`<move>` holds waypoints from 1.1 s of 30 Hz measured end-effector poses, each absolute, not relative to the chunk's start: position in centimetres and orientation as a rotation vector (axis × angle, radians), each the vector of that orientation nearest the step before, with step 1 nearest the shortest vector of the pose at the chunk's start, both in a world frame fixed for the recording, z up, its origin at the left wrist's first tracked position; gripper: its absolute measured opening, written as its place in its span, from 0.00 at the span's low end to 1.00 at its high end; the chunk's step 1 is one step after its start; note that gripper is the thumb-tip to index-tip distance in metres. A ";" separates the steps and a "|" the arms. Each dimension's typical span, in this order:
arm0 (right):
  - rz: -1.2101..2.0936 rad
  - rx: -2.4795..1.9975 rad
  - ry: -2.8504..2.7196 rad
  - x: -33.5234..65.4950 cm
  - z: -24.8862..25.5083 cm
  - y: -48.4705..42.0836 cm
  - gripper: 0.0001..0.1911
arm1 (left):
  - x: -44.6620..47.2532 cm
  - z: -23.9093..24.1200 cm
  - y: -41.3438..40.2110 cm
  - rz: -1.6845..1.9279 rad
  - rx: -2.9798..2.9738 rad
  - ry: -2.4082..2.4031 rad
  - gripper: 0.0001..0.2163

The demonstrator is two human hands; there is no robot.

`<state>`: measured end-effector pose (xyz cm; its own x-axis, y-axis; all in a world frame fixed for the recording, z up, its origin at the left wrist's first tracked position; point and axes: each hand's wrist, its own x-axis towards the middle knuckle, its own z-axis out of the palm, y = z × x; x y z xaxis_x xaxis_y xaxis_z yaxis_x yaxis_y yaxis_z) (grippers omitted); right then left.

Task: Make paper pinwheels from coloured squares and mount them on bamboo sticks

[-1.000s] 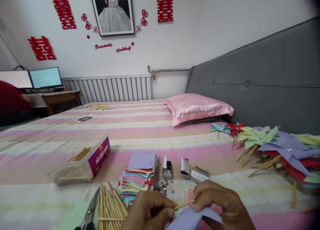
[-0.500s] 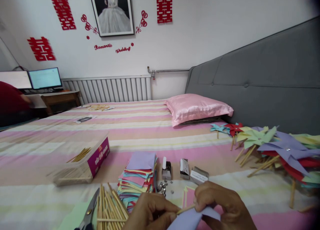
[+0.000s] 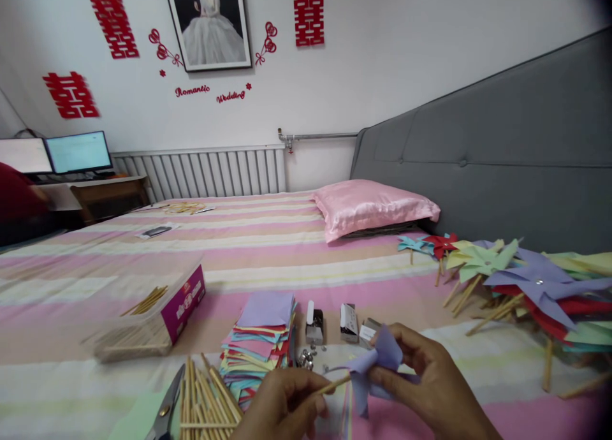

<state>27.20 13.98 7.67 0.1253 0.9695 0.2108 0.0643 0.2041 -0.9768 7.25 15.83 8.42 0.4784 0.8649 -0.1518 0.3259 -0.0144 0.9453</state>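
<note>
At the bottom of the view my left hand [image 3: 282, 405] pinches the end of a thin wooden stick [image 3: 335, 384]. The stick's other end meets a folded purple paper pinwheel [image 3: 373, 363], which my right hand [image 3: 430, 389] grips with closed fingers. Both hands hover just above the striped bed sheet [image 3: 268, 249]. Right behind them lie a stack of coloured paper squares [image 3: 261, 335], a bundle of loose sticks [image 3: 205, 398] and some small metal pins [image 3: 308, 358].
Scissors [image 3: 167, 408] lie left of the sticks. A clear-lidded box [image 3: 153, 315] with sticks sits at left. Small boxes [image 3: 349, 322] stand behind the pins. Finished pinwheels [image 3: 521, 280] pile at right by a grey headboard [image 3: 482, 159]. A pink pillow [image 3: 373, 207] lies further back.
My right hand has lifted and turned the purple paper, so its folded blades now stand up on the stick. The camera has shifted slightly.
</note>
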 end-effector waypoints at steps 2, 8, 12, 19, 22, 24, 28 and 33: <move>0.958 -1.141 -1.240 27.4 7.7 14.1 0.06 | 7.1 8.6 15.8 0.553 1.622 1.095 0.13; 0.980 -1.203 -1.266 27.4 7.5 14.2 0.09 | 7.2 8.5 15.7 0.687 1.645 1.200 0.13; 0.926 -1.273 -1.332 27.7 7.5 14.3 0.10 | 7.5 8.4 15.7 0.657 1.706 1.162 0.13; 0.876 -1.316 -1.415 28.2 7.6 14.3 0.09 | 7.6 8.2 16.3 0.523 1.832 1.069 0.14; 0.834 -1.339 -1.439 28.1 7.5 14.3 0.09 | 7.7 8.1 16.2 0.532 1.816 1.096 0.13; 0.837 -1.332 -1.428 27.9 7.6 14.3 0.10 | 7.9 8.0 16.2 0.526 1.752 1.091 0.14; 0.863 -1.211 -1.209 27.6 7.5 14.4 0.17 | 8.4 7.5 16.3 0.646 1.507 1.053 0.17; 0.873 -1.093 -0.948 27.7 6.9 14.8 0.28 | 8.8 7.1 16.9 0.869 1.255 1.059 0.18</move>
